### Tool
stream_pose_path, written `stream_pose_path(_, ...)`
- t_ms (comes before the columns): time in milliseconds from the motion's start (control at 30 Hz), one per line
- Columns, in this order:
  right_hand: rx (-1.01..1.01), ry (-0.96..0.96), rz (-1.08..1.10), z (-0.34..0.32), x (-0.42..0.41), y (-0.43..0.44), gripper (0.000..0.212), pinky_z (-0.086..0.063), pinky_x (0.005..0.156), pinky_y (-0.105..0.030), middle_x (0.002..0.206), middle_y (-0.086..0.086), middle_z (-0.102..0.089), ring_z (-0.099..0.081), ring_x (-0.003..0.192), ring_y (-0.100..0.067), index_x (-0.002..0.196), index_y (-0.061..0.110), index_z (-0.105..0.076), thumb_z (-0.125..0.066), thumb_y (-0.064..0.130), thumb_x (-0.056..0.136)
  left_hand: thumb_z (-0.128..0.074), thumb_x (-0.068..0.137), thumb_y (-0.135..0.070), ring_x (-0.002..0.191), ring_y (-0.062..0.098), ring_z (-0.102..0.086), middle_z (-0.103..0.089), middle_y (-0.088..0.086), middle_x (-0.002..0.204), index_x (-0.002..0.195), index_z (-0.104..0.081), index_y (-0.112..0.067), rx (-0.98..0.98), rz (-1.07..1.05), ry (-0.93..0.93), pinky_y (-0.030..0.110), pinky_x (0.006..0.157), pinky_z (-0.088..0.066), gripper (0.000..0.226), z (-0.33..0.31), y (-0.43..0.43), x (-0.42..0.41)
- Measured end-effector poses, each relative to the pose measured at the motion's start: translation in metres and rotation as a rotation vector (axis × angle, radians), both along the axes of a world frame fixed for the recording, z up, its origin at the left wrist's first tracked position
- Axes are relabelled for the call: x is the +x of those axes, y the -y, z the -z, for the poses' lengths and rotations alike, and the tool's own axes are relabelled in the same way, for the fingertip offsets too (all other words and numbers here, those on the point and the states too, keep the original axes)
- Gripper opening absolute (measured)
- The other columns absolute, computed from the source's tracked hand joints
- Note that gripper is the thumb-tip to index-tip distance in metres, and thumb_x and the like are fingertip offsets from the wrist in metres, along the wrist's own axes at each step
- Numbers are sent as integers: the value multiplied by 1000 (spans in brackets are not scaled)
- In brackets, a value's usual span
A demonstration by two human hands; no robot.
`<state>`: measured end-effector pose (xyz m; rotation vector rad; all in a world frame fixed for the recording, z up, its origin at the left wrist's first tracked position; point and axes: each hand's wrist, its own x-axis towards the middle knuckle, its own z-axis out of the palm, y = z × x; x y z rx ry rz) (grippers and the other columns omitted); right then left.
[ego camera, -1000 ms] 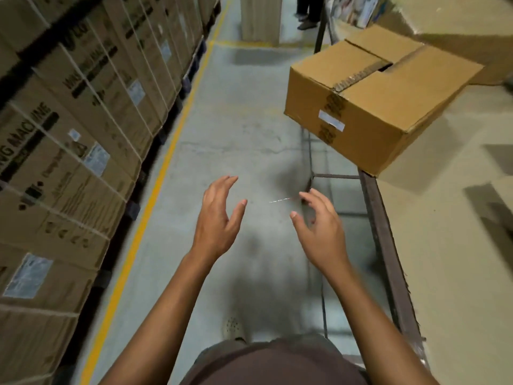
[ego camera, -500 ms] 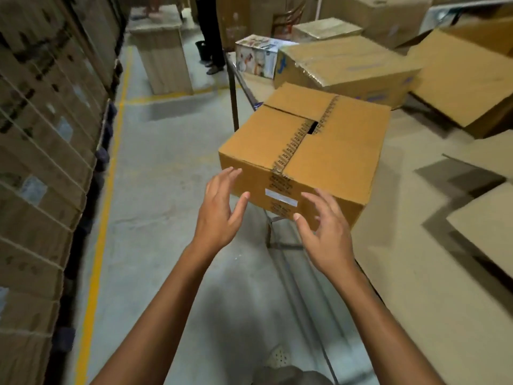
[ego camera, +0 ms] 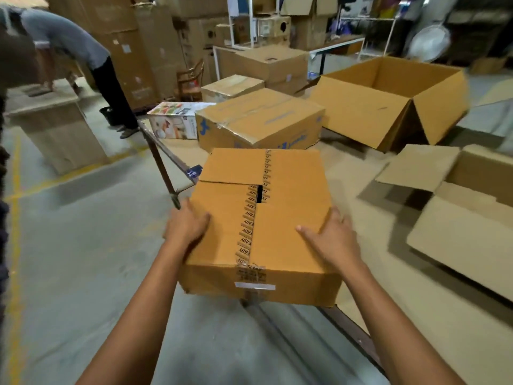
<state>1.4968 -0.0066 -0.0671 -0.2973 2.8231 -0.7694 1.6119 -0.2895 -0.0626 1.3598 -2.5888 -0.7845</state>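
Observation:
A closed brown cardboard box (ego camera: 288,190) with printed tape along its top seam sits at the near corner of a low metal-framed table (ego camera: 358,337) and overhangs its edge. My left hand (ego camera: 185,227) grips the box's left top edge, thumb on the lid and fingers down the side. My right hand (ego camera: 334,238) grips the right top edge the same way, thumb stretched across the lid. The fingers of both hands are hidden behind the box's sides.
More boxes crowd the table: a taped one (ego camera: 258,120) just behind, a large open one (ego camera: 388,104) at the right, flattened cartons (ego camera: 466,218) near right. A person (ego camera: 91,65) bends over a crate (ego camera: 52,129) at far left. Concrete aisle floor (ego camera: 83,245) lies left.
Both hands were raised with nothing in them a second ago; they have come forward and taken hold of the box's two sides. The view has swung right from the aisle toward the table.

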Motion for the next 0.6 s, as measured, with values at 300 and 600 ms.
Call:
stream_pose_path(300, -168, 181, 209, 4, -3, -15, 100, -47, 101, -45, 146, -5, -53, -54, 127, -32, 148, 23, -32, -70, 75, 71, -36, 96, -67, 128, 43, -50, -43, 19, 149, 158, -9, -22, -75, 257, 64, 51, 100, -46, 81, 23, 11, -27)
stream_pose_path(600, -268, 154, 384, 2, 31, -62, 91, -49, 93, -42, 140, -5, -56, -58, 118, -28, 146, 23, -40, -72, 69, 75, -32, 97, -68, 130, 42, -47, -34, 20, 151, 158, -11, -24, -129, 519, 117, 46, 100, -43, 78, 18, -22, -52)
